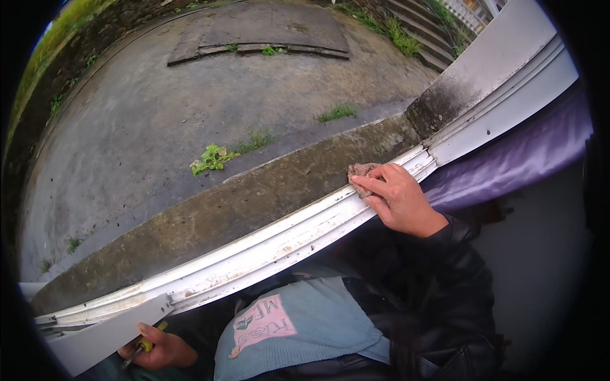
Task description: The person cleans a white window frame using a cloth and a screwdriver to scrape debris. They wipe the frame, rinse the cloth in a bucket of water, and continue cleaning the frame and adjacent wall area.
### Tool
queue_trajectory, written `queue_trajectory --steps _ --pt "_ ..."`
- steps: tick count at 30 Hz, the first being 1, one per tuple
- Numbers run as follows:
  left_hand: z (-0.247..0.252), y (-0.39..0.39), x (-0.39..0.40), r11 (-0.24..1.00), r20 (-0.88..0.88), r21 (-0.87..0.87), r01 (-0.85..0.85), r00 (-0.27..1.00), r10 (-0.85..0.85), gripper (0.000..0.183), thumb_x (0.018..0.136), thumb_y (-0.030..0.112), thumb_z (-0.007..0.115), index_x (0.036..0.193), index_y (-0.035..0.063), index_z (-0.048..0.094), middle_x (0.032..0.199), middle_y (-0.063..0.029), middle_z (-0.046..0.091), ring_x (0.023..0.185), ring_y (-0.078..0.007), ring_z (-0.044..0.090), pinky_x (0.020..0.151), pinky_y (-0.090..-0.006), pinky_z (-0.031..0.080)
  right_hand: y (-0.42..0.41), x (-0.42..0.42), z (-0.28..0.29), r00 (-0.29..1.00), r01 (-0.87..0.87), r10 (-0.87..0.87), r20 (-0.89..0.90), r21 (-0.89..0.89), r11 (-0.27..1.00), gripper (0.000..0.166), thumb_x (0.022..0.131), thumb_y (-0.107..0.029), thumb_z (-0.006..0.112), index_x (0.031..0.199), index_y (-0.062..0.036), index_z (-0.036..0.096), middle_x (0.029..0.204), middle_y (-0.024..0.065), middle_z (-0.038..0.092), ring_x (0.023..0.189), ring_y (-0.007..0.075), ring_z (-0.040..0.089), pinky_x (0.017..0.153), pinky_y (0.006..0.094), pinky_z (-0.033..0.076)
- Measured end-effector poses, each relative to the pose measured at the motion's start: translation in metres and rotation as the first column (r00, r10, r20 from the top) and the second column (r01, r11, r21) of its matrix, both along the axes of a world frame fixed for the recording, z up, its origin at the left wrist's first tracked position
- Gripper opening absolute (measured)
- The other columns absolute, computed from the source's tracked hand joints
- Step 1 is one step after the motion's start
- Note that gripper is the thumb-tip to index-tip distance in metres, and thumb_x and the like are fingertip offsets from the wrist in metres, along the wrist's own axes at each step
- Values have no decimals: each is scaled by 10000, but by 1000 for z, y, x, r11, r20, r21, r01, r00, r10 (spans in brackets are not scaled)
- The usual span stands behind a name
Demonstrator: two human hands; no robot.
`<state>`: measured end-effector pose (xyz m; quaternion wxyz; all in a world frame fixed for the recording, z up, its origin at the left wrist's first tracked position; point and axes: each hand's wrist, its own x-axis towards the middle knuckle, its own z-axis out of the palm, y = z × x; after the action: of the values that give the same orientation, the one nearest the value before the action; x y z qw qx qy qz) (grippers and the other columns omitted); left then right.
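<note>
My right hand (pixel 405 200) pinches a crumpled brownish-pink cloth (pixel 363 177) and presses it on the outer edge of a white window track (pixel 286 240), close to its right end. Dirt and brown stains mark the track's grooves. Down at the lower left, my left hand (pixel 164 350) is closed around a screwdriver (pixel 146 344) with a yellow handle, its metal shaft pointing down and left. That hand is beside the end of a white sash frame (pixel 112 328), which stands over the left part of the track.
A mossy concrete sill (pixel 267 190) runs along the track's outer side, above a concrete yard (pixel 143 109) with small weeds. The white window jamb (pixel 495 90) rises at the right, stained dark near its foot. A purple curtain (pixel 514 152) hangs beside it.
</note>
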<state>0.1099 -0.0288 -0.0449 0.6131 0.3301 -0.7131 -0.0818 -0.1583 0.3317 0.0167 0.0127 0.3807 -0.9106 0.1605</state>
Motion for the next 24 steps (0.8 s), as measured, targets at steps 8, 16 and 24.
queue_trajectory --steps 8,16,24 --pt "-2 -1 4 999 53 -13 -49 997 50 228 911 144 667 979 -47 562 827 -105 580 716 -179 546 687 -291 482 16 -35 12 965 -229 225 136 14 973 386 806 -10 652 1175 -119 667 925 101 592 892 301 572 789 386 485" --pt "0 0 3 1000 49 4 -30 998 30 242 908 156 675 980 -46 563 814 -100 569 710 -184 534 677 -299 473 4 -41 1 957 -290 287 47 109 951 210 746 -22 679 941 -85 633 887 88 571 896 288 578 727 385 493" --pt "0 1 4 995 81 -32 -91 992 93 263 911 176 670 985 -58 577 823 -110 573 723 -201 542 699 -305 473 -15 -35 6 901 -427 432 -42 91 900 119 763 -24 624 871 -68 606 857 84 570 833 285 588 712 377 508"
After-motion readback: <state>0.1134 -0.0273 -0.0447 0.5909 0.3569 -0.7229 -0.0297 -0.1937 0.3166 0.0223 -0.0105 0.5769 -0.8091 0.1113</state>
